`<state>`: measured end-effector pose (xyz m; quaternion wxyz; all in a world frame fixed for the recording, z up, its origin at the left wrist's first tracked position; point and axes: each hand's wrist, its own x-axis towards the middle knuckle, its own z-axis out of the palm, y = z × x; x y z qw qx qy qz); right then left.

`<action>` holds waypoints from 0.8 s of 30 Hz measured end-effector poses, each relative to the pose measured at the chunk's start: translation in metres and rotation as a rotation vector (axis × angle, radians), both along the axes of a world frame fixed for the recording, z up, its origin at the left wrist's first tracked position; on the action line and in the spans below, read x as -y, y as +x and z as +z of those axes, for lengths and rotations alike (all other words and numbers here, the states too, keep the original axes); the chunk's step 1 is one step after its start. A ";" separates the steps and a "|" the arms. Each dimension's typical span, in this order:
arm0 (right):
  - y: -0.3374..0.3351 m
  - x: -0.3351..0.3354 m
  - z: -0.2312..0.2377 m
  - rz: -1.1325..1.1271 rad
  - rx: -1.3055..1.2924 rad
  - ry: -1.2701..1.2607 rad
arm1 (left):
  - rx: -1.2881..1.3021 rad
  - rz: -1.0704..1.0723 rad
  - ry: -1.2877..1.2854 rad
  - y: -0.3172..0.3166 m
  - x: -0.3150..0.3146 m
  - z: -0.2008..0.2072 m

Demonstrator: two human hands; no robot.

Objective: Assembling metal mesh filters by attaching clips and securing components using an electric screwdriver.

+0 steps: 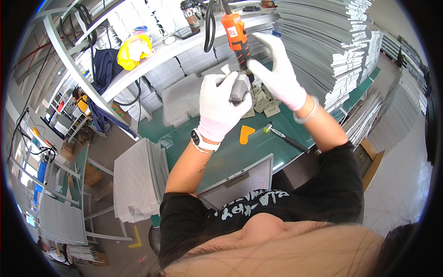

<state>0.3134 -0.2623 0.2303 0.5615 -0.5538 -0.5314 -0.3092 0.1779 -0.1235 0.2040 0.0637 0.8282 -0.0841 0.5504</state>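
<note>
In a white glove, my left hand is wrapped round a grey angular block, held up over the green bench. My right hand, also gloved, is raised with thumb and fingers apart. It is beside an orange and black power screwdriver that hangs upright at the bench's far side. The thumb is close to the tool's lower end; whether it touches cannot be told. The screwdriver's tip is hidden behind the block and my left hand. Several small pale grey parts lie in a heap below my hands.
On the green bench lie a yellow scraper-like piece and a small black-handled hammer. A perforated panel is at the near edge. Tall stacks of pale panels rise at right; another stack stands left. A white shelf spans the back.
</note>
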 end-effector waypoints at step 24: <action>0.035 -0.054 -0.058 0.585 -0.666 0.103 | 0.045 0.216 0.111 -0.012 0.015 -0.008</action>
